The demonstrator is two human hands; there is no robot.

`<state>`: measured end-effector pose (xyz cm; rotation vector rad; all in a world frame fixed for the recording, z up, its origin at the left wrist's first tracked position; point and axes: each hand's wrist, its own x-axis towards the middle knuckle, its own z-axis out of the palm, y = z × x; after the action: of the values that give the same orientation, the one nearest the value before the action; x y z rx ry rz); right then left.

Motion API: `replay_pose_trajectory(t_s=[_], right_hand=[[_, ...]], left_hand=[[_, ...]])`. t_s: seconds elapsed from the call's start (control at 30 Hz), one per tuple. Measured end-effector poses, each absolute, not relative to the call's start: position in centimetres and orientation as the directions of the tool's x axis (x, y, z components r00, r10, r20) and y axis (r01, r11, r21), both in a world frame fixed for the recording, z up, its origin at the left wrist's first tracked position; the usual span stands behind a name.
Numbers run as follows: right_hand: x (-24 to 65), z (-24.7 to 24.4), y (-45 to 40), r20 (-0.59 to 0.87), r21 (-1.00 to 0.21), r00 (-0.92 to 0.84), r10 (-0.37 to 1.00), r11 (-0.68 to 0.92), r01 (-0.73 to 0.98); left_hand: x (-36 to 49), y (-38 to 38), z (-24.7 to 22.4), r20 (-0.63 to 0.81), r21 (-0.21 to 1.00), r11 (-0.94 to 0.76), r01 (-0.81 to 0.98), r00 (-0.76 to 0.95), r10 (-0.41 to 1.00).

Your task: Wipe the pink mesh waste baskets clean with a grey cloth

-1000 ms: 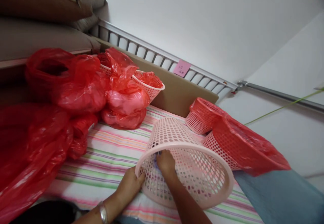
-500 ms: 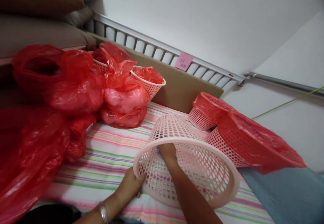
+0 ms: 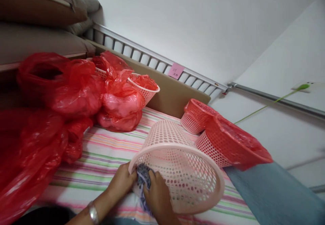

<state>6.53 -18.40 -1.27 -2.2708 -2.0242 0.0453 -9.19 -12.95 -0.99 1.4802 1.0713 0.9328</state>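
A pink perforated plastic basket [image 3: 166,133] lies on its side on a striped sheet, its wide mouth facing me. My left hand [image 3: 123,181], with a silver bangle at the wrist, grips the left edge of the rim. At the mouth, just inside that same edge, my right hand [image 3: 158,192] is closed on a bunched grey-blue cloth [image 3: 144,176]. Part of the cloth hangs down below the rim. The left fingertips are partly hidden by the rim and cloth.
Red plastic bags [image 3: 76,93] are heaped at the left, beside a small bag-lined basket [image 3: 146,91]. Two more baskets with red liners [image 3: 233,143] stand at the right. Behind are a metal railing [image 3: 142,47] with a pink note [image 3: 176,70] and stacked cushions [image 3: 43,42].
My right hand has come from deep inside the basket out to the left rim with the cloth. My left hand still holds the rim. The view has shifted slightly.
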Motion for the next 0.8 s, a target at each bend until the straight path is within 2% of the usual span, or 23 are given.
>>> replay_pose_trajectory(t_s=[0.1, 0.33, 0.4, 0.5, 0.57, 0.63, 0.8], right_hand=[[6.7, -1.0, -14.9, 0.082, -0.046, 0.164, 0.983, -0.161, 0.986], [8.4, 0.0, -5.0, 0.075, -0.025, 0.217, 0.973, -0.216, 0.976], [8.9, 0.0, -3.2, 0.069, -0.029, 0.208, 0.976, -0.207, 0.978], [9.3, -0.1, -2.0, 0.062, -0.032, 0.212, 0.975, -0.211, 0.977], [9.5, -0.2, -1.9, 0.062, -0.035, 0.214, 0.975, -0.212, 0.977], [9.5, -0.1, -2.5, 0.064, -0.039, 0.217, 0.974, -0.215, 0.976], [8.0, -0.7, -9.0, 0.069, -0.03, 0.24, 0.968, -0.238, 0.971]], left_hand=[[-10.8, -12.7, -0.3, 0.071, 0.957, -0.15, 0.247, 0.301, 0.951], [-11.9, -12.4, 0.4, 0.058, 0.944, -0.165, 0.287, 0.346, 0.936], [-11.6, -12.5, 0.2, 0.058, 0.947, -0.147, 0.286, 0.298, 0.953], [-10.5, -13.3, -1.2, -0.068, 0.979, 0.023, 0.204, 0.215, 0.974], [-9.5, -14.0, -2.6, -0.237, 0.969, 0.211, 0.126, 0.25, 0.939], [-8.6, -14.6, -3.7, -0.332, 0.943, 0.321, 0.088, 0.302, 0.894], [-7.9, -14.9, -4.4, -0.293, 0.954, 0.3, 0.022, 0.296, 0.909]])
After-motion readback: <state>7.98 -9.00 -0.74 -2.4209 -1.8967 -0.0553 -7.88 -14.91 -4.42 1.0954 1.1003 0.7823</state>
